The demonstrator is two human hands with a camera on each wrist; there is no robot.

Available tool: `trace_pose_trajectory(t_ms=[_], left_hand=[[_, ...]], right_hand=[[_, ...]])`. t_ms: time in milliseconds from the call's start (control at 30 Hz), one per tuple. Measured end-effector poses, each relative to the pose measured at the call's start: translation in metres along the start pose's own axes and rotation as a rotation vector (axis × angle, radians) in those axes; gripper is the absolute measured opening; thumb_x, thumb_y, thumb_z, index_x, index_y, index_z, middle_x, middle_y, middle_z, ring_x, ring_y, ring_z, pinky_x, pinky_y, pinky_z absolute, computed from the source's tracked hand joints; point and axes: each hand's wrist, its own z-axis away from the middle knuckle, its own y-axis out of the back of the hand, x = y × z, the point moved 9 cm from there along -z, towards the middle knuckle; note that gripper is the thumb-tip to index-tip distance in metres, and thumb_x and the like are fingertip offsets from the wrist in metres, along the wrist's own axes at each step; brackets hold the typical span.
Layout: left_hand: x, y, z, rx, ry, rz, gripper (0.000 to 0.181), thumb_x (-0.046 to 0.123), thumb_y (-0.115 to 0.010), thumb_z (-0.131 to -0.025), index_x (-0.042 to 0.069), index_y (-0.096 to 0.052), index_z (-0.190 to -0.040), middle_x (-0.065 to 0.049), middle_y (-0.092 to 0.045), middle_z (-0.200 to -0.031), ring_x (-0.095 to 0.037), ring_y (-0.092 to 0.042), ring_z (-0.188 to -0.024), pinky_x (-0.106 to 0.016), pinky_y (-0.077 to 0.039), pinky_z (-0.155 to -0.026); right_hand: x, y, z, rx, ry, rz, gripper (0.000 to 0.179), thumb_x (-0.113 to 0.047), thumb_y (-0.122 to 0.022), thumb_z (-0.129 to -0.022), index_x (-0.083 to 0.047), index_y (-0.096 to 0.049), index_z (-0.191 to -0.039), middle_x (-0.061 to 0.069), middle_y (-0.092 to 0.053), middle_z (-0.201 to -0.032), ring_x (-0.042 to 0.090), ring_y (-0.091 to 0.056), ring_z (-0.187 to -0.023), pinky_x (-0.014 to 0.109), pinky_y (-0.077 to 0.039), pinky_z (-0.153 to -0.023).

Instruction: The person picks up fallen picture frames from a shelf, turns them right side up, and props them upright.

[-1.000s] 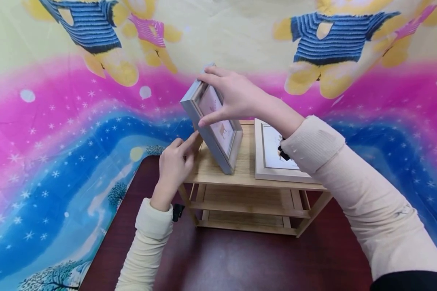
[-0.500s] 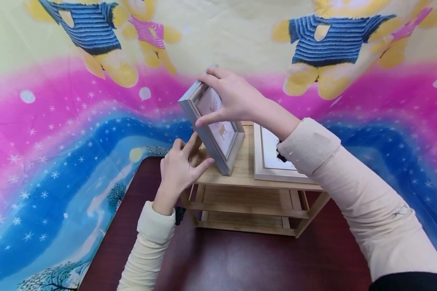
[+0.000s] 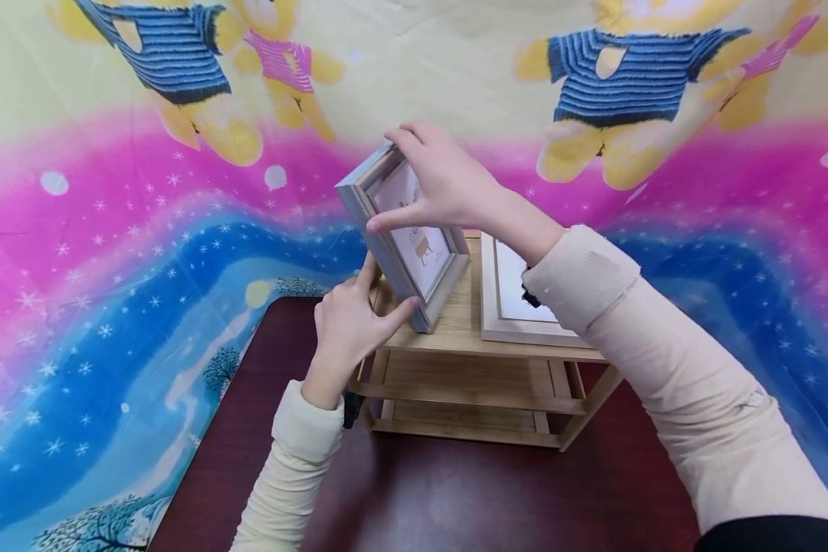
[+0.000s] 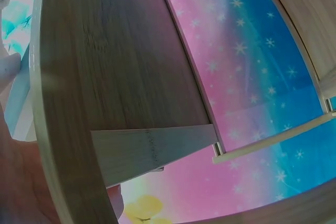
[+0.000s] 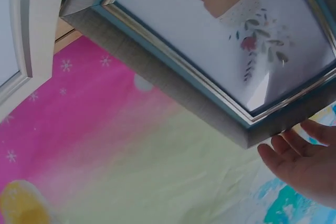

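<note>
A grey picture frame [image 3: 424,261] with an animal picture stands tilted on the top of a small wooden shelf unit [image 3: 472,326]. My right hand [image 3: 448,180] holds it from above, fingers over the top edge and thumb on the left side. In the right wrist view, the right hand's [image 5: 307,169] fingertips touch the frame's border [image 5: 157,61]. Lower on the left side, my left hand [image 3: 352,318] grips the frame, thumb at the front edge and other fingers partly hidden behind. The shelf board [image 4: 131,51] covers part of the left hand [image 4: 21,177] in the left wrist view.
A second, white-bordered picture frame [image 3: 491,310] lies flat on the right of the shelf top, partly behind my right forearm. Lower shelves [image 3: 469,379] are below. The unit stands on a dark red table [image 3: 455,491] before a printed cloth backdrop [image 3: 441,69].
My left hand has spread its thumb and brought it to the frame's front edge. The grey picture frame has turned slightly, its lower edge shifting a little left, with my right hand still on it.
</note>
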Motion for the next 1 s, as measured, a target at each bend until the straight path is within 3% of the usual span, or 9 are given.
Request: trace_pose_trajectory(t_ms=[133, 267, 367, 467, 633, 800, 1000], left_hand=[[0.0, 0.0, 0.0, 0.002, -0.001, 0.007, 0.087, 0.068, -0.05, -0.074, 0.038, -0.011, -0.145, 0.0, -0.039, -0.053, -0.016, -0.04, -0.045, -0.029, -0.031, -0.038], [0.001, 0.0, -0.001, 0.005, -0.019, 0.019, 0.087, 0.069, -0.048, -0.073, 0.035, -0.012, -0.146, -0.001, -0.038, -0.053, -0.016, -0.039, -0.045, -0.029, -0.03, -0.038], [0.003, -0.001, -0.002, 0.004, -0.028, 0.026, 0.088, 0.069, -0.048, -0.073, 0.034, -0.013, -0.146, -0.001, -0.038, -0.053, -0.015, -0.037, -0.044, -0.029, -0.029, -0.038], [0.003, -0.001, -0.002, 0.002, -0.028, 0.03, 0.088, 0.067, -0.049, -0.074, 0.034, -0.012, -0.146, -0.001, -0.038, -0.053, -0.015, -0.037, -0.044, -0.028, -0.029, -0.038], [0.002, -0.001, -0.002, 0.003, -0.024, 0.033, 0.087, 0.067, -0.049, -0.074, 0.034, -0.013, -0.146, 0.0, -0.038, -0.054, -0.014, -0.037, -0.045, -0.029, -0.029, -0.039], [0.001, -0.001, -0.003, 0.01, -0.034, 0.04, 0.086, 0.067, -0.048, -0.073, 0.031, -0.019, -0.146, 0.0, -0.039, -0.055, -0.014, -0.039, -0.046, -0.029, -0.031, -0.039], [-0.005, 0.001, -0.003, 0.022, -0.038, 0.117, 0.085, 0.062, -0.053, -0.073, 0.02, -0.029, -0.143, -0.002, -0.048, -0.06, -0.014, -0.043, -0.049, -0.028, -0.032, -0.042]], right_hand=[[0.016, 0.003, -0.004, 0.008, -0.036, -0.125, 0.094, -0.05, -0.07, -0.072, -0.003, -0.028, -0.141, 0.015, -0.029, -0.14, 0.025, -0.03, -0.126, 0.038, -0.027, -0.104], [0.041, 0.005, -0.002, 0.021, -0.165, -0.25, 0.086, -0.049, -0.063, -0.079, -0.012, -0.023, -0.145, 0.011, -0.018, -0.147, 0.023, -0.017, -0.133, 0.042, -0.02, -0.107], [0.057, 0.004, -0.001, 0.016, -0.239, -0.306, 0.081, -0.05, -0.058, -0.082, -0.018, -0.02, -0.146, 0.007, -0.015, -0.149, 0.019, -0.012, -0.135, 0.043, -0.017, -0.107], [0.065, -0.001, -0.001, -0.006, -0.255, -0.345, 0.08, -0.049, -0.057, -0.083, -0.02, -0.019, -0.146, 0.004, -0.016, -0.149, 0.016, -0.012, -0.136, 0.041, -0.015, -0.108], [0.068, -0.008, -0.002, -0.043, -0.239, -0.439, 0.078, -0.045, -0.059, -0.083, -0.025, -0.019, -0.146, 0.002, -0.02, -0.149, 0.023, -0.021, -0.134, 0.045, -0.02, -0.106], [0.07, -0.013, -0.004, -0.051, -0.238, -0.573, 0.072, -0.032, -0.061, -0.086, -0.024, -0.022, -0.145, 0.009, -0.039, -0.138, 0.026, -0.04, -0.124, 0.043, -0.036, -0.098], [0.074, -0.016, -0.005, -0.041, -0.24, -0.603, 0.071, -0.016, -0.063, -0.085, -0.022, -0.024, -0.144, 0.014, -0.049, -0.125, 0.028, -0.051, -0.112, 0.039, -0.043, -0.09]])
